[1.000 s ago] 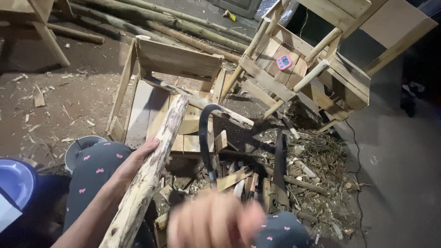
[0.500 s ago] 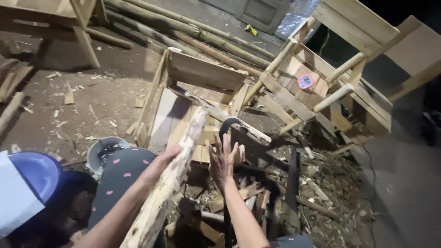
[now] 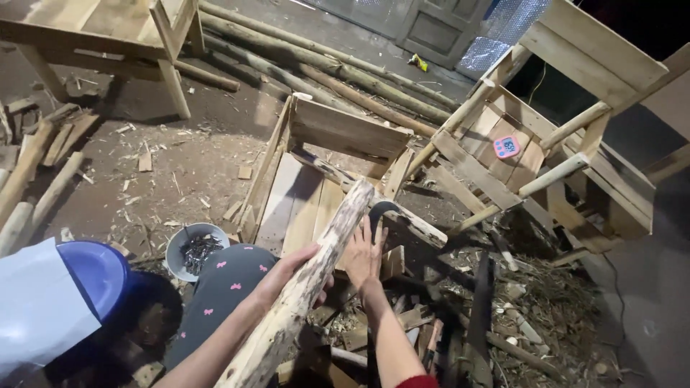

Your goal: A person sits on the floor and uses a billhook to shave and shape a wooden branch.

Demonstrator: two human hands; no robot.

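Left hand (image 3: 287, 271) wraps from the left around a rough peeled log (image 3: 309, 284), fingers curled on its side, gripping it. The log runs tilted from bottom centre up to its top end just above the right hand, over the person's lap. Right hand (image 3: 361, 253) is open, fingers spread flat against the log's right side near the top, not closed on anything. Just behind, a half-built wooden chair frame (image 3: 338, 144) lies on the dirt floor (image 3: 144, 144). A bowl of nails (image 3: 194, 249) sits on the floor left of the knee. Offcuts and shavings (image 3: 532, 316) litter the floor at right. Upturned wooden chair (image 3: 546, 136) at upper right.
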